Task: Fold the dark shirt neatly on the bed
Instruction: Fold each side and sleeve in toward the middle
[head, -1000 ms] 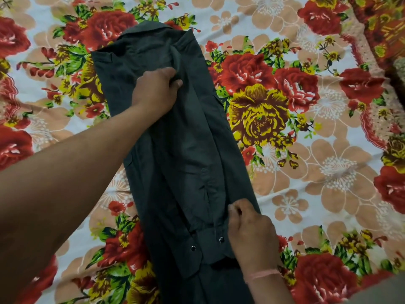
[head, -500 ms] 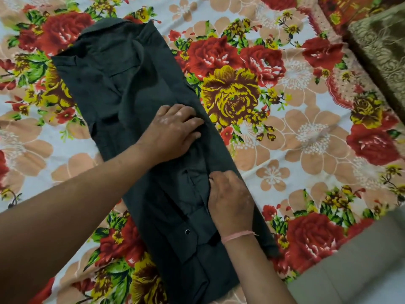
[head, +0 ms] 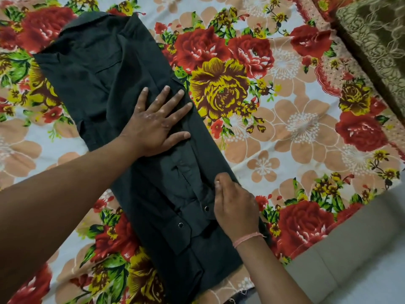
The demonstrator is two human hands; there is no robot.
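My left hand point(head: 157, 121) lies flat, fingers spread, pressing the mid of the dark charcoal fabric shirt point(head: 98, 69). Shirt's folded into a long strip running 11 to 5 o'clock across the red-and-yellow floral bedsheet point(head: 295, 132). My right hand point(head: 235, 207), at 5 o'clock from the left, has fingers curled, pinching the shirt's rt edge.

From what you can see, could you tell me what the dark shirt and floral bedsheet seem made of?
The dark shirt: probably matte woven cotton; it creases softly. The floral bedsheet: thin printed cloth, matte; threads fray at its near edge.
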